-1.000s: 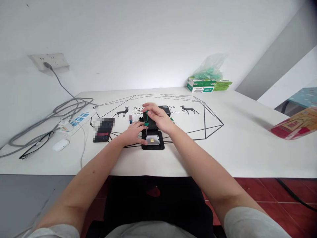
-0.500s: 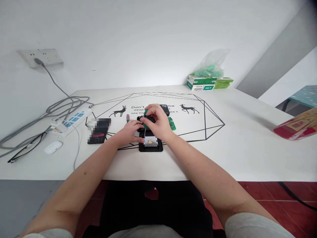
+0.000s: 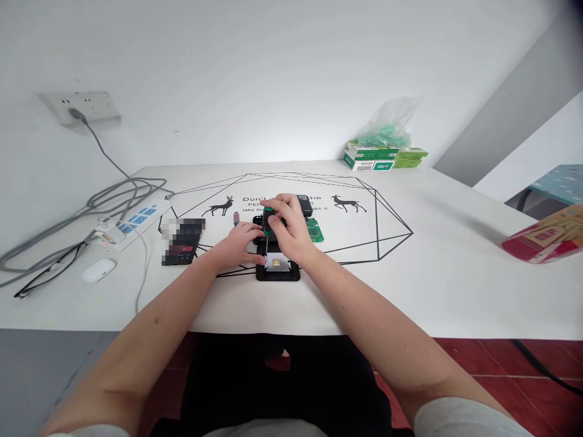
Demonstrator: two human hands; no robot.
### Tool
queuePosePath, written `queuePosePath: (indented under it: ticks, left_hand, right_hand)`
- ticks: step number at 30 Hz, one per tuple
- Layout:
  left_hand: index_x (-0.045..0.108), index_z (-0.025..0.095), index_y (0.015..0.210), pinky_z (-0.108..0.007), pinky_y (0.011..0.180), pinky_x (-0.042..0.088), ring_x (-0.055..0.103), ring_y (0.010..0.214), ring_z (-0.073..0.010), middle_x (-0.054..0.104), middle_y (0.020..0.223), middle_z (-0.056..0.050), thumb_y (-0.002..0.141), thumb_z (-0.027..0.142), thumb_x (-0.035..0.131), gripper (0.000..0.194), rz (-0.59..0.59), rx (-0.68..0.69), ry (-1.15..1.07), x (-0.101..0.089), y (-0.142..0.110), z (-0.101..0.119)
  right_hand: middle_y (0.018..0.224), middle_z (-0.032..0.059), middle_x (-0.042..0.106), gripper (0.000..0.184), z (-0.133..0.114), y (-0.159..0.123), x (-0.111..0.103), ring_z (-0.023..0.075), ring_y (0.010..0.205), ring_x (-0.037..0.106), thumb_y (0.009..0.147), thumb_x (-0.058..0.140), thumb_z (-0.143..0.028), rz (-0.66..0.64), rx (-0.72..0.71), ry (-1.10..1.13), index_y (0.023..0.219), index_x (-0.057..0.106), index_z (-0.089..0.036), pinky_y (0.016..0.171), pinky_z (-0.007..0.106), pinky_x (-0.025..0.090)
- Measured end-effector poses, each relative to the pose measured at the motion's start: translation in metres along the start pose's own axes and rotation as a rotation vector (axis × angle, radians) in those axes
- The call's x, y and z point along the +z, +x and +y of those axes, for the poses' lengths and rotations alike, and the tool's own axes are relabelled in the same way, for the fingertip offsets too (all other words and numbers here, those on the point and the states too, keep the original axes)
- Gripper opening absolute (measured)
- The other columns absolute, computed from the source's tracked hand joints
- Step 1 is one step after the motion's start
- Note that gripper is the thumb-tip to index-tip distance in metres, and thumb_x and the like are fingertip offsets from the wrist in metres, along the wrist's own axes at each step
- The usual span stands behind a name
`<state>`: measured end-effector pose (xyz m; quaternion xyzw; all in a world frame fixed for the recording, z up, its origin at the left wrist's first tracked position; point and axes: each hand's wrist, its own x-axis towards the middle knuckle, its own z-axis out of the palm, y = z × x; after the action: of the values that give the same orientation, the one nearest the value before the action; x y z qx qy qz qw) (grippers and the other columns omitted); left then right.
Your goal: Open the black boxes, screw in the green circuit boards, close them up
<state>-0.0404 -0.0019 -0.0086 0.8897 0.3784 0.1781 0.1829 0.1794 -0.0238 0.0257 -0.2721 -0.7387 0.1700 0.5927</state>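
Note:
My right hand is closed around the green-and-black handle of a screwdriver. Its thin shaft points down at the left edge of a silver metal plate with a small gold square on it. The plate lies inside an open black casing. My left hand grips the casing's left side, thumb by the plate and fingertips near the screwdriver shaft. Behind, partly hidden by my hands, is another black part. A green circuit board lies right of my right hand.
A second screwdriver and a dark phone lie to the left. Beyond are a power strip, grey cable, a white mouse-like case and glasses. Green boxes stand at the back; a red-yellow bag is at right.
My right hand has shifted its fingers and turned on the screwdriver handle, which now stands more upright than half a second ago. My left hand stays by the casing. The view moved slightly.

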Motion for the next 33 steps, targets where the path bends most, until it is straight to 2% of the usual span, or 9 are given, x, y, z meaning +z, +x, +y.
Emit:
queuePosePath:
  ticks: [3,7,10,14,17,21,25,28,33]
  left_hand:
    - [0.073,0.022,0.136,-0.071,0.128,0.032,0.046,0.146,-0.0434,0.063,0.144,-0.017,0.085,0.083,0.075,0.08,-0.009,-0.002,0.006,-0.001,-0.001,0.003]
    - [0.073,0.026,0.137,-0.071,0.128,0.032,0.047,0.144,-0.0436,0.064,0.142,-0.015,0.083,0.081,0.08,0.078,-0.001,-0.008,0.011,-0.002,-0.002,0.007]
    - [0.072,0.029,0.141,-0.07,0.128,0.034,0.046,0.144,-0.0435,0.064,0.144,-0.014,0.081,0.079,0.083,0.079,-0.004,-0.018,-0.006,-0.002,-0.002,0.009]
    - [0.069,0.028,0.146,-0.068,0.128,0.032,0.042,0.148,-0.0433,0.06,0.15,-0.015,0.081,0.08,0.083,0.085,-0.019,0.002,0.002,-0.002,-0.003,0.011]
    - [0.066,0.028,0.149,-0.067,0.128,0.034,0.04,0.151,-0.0449,0.055,0.157,-0.015,0.077,0.081,0.085,0.091,-0.039,0.014,-0.005,-0.002,-0.004,0.011]
    - [0.064,0.029,0.152,-0.067,0.128,0.033,0.034,0.156,-0.0466,0.053,0.16,-0.016,0.075,0.079,0.088,0.095,-0.057,0.017,-0.025,-0.001,-0.005,0.011]
    - [0.065,0.03,0.15,-0.067,0.13,0.033,0.035,0.157,-0.0458,0.053,0.161,-0.015,0.074,0.076,0.09,0.092,-0.043,-0.003,-0.034,-0.001,-0.006,0.01]
    - [0.068,0.028,0.147,-0.067,0.129,0.036,0.037,0.156,-0.0465,0.051,0.163,-0.017,0.072,0.073,0.093,0.091,-0.038,-0.04,-0.024,-0.002,-0.006,0.01]
    - [0.067,0.029,0.147,-0.063,0.127,0.042,0.043,0.154,-0.0449,0.049,0.164,-0.014,0.075,0.068,0.092,0.085,-0.046,-0.1,-0.027,-0.003,-0.008,0.009]
  right_hand:
    - [0.116,0.0093,0.061,0.038,0.002,0.0,0.002,0.0239,0.114,0.064,0.104,0.044,-0.02,0.02,-0.028,-0.007,0.126,0.073,-0.029,0.104,0.051,0.058]
    - [0.123,0.0099,0.072,0.036,-0.002,0.001,0.0,0.025,0.118,0.069,0.108,0.04,-0.025,-0.001,-0.057,0.023,0.122,0.073,-0.03,0.105,0.051,0.059]
    - [0.124,0.0084,0.078,0.033,-0.007,0.001,-0.002,0.024,0.117,0.073,0.109,0.041,-0.028,-0.021,-0.013,0.063,0.12,0.072,-0.029,0.105,0.049,0.06]
    - [0.129,0.0082,0.08,0.02,-0.011,-0.001,-0.003,0.0243,0.115,0.076,0.103,0.063,-0.035,-0.033,0.109,0.096,0.121,0.069,-0.028,0.101,0.047,0.062]
    - [0.135,0.0083,0.079,0.034,-0.011,-0.002,0.0,0.0241,0.112,0.078,0.091,0.08,-0.035,-0.052,0.193,0.158,0.12,0.062,-0.029,0.104,0.049,0.062]
    - [0.145,0.01,0.073,0.033,-0.009,-0.003,0.003,0.0213,0.114,0.078,0.098,0.068,-0.031,-0.073,0.236,0.298,0.127,0.052,-0.03,0.106,0.049,0.062]
    - [0.155,0.0117,0.064,0.03,-0.006,-0.002,0.0,0.0249,0.132,0.068,0.103,0.054,-0.026,-0.098,0.164,0.212,0.132,0.056,-0.031,0.109,0.053,0.059]
    - [0.146,0.011,0.061,0.032,-0.003,-0.001,-0.003,0.0273,0.137,0.06,0.103,0.049,-0.022,-0.052,0.062,0.087,0.128,0.067,-0.031,0.109,0.055,0.057]
    - [0.115,0.0084,0.057,0.04,0.0,0.002,-0.004,0.0236,0.113,0.062,0.105,0.041,-0.018,0.011,-0.017,0.017,0.12,0.076,-0.032,0.103,0.052,0.057]
